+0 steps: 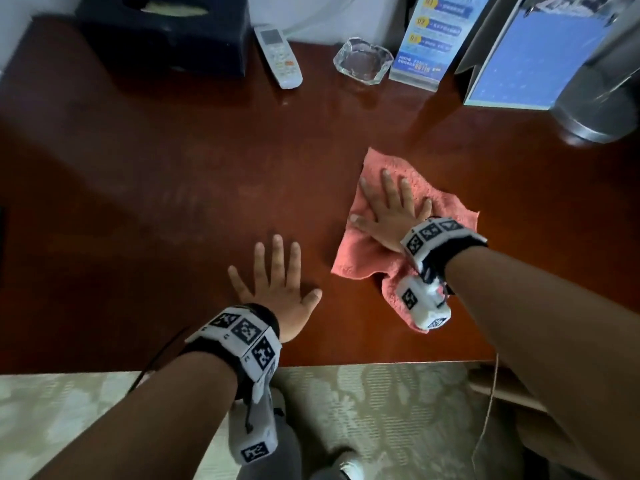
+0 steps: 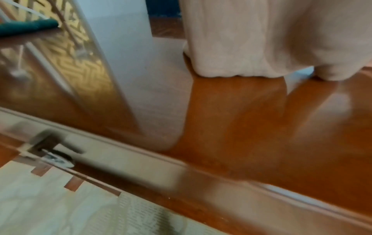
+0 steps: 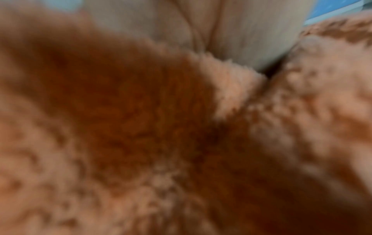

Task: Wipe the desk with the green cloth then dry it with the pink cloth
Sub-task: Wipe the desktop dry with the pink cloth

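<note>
The pink cloth (image 1: 440,209) lies spread on the dark red-brown desk (image 1: 173,202), right of centre. My right hand (image 1: 388,209) presses flat on it with straight, spread fingers. In the right wrist view the pink cloth (image 3: 141,135) fills the blurred picture under the palm (image 3: 231,31). My left hand (image 1: 277,282) rests flat on the bare desk near the front edge, fingers spread, holding nothing. The left wrist view shows its palm (image 2: 261,39) on the desk and a teal-green cloth-like shape (image 2: 26,27) far off at the top left. No green cloth shows in the head view.
Along the desk's back edge stand a dark tissue box (image 1: 166,32), a white remote (image 1: 278,55), a glass ashtray (image 1: 363,60), a blue leaflet stand (image 1: 426,43), a blue folder (image 1: 533,64) and a silver round base (image 1: 595,112). Patterned carpet (image 1: 381,410) lies below the front edge.
</note>
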